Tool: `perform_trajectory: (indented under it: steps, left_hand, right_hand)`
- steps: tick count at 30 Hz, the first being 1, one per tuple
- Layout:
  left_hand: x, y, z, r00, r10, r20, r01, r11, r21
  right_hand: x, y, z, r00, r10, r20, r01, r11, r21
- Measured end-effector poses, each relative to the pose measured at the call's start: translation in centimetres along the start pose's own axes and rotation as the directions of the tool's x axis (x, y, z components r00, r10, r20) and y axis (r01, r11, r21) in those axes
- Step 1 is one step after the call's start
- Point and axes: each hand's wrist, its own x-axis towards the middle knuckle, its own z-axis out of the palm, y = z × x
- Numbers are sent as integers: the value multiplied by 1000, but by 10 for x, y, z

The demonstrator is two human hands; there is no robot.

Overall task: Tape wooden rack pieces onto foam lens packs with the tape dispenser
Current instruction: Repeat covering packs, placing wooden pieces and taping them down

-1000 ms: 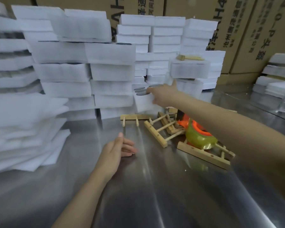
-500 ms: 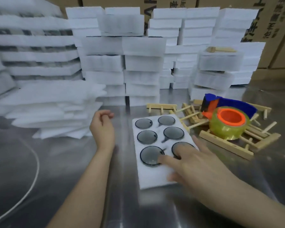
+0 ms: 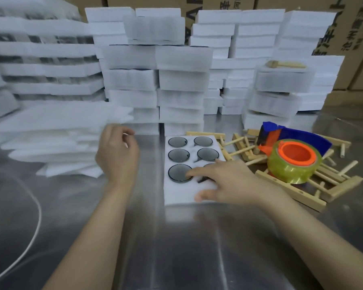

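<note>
Foam lens pack is lying flat on the steel table, long axis running 12 to 6 o'clock. Dark round lenses are sitting in its pockets in two columns; the near right one is mostly hidden under the hand.

Right hand is coming in from 4 o'clock and resting on the pack's near half, fingers spread and fairly straight, gripping nothing. One fingertip is touching the near left lens and the thumb is lying by the pack's near edge.

Left hand is hanging at the pack's 9 o'clock, apart from it, fingers loosely curled; nothing showing in them.

Wooden rack pieces are lying in a loose heap at the pack's 3 o'clock, some touching its far right edge. Tape dispenser, blue body with an orange hub and a yellowish roll, is sitting on top of that heap.

Stacks of foam packs are standing from 10 to 2 o'clock, one rack piece lying on a stack at 1 o'clock. Loose foam sheets are piling at 9 o'clock. Cardboard boxes are lining the back.
</note>
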Motion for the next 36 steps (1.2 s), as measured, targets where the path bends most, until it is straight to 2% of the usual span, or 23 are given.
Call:
perform_trajectory:
  steps: [2,4,6,9,11,14,17,23,28,31,34,36]
  left_hand:
    - [5,-1,-7,978,186,-96,-168,970,174]
    - [9,-3,-10,959,278,-51,-256,930,264]
    - [13,-7,-9,976,203,80,-218,922,319]
    - [11,-13,-3,973,3,231,-104,898,427]
    - [5,-16,0,960,-43,276,-95,879,468]
    - [2,-17,1,961,-48,273,-91,875,476]
    - [8,-22,-1,978,-23,207,-73,895,441]
    - [19,-29,-10,997,45,65,-61,961,268]
    - [28,-29,-18,999,33,33,-40,969,245]
    - [28,-27,-23,997,72,-13,-69,989,132]
    - [25,-16,-26,969,144,-201,-121,985,122]
    - [26,-4,-28,885,272,-377,-249,962,112]
  right_hand:
    - [-5,1,5,997,13,-70,-9,998,54]
    - [-7,0,8,993,50,-103,-42,996,84]
    - [-8,-2,12,984,66,-164,-53,996,78]
    - [-7,-2,17,980,59,-191,-46,996,72]
    - [-6,0,18,981,59,-182,-46,996,77]
    - [-6,0,19,980,48,-191,-33,996,80]
    - [-7,1,20,978,46,-205,-31,996,78]
    - [-8,2,21,979,30,-203,-15,997,73]
    - [-8,3,23,978,41,-203,-27,997,71]
    - [-8,3,22,981,42,-190,-31,998,62]
    - [-9,1,19,985,47,-167,-30,994,101]
    - [-7,0,17,970,135,-200,-61,938,340]
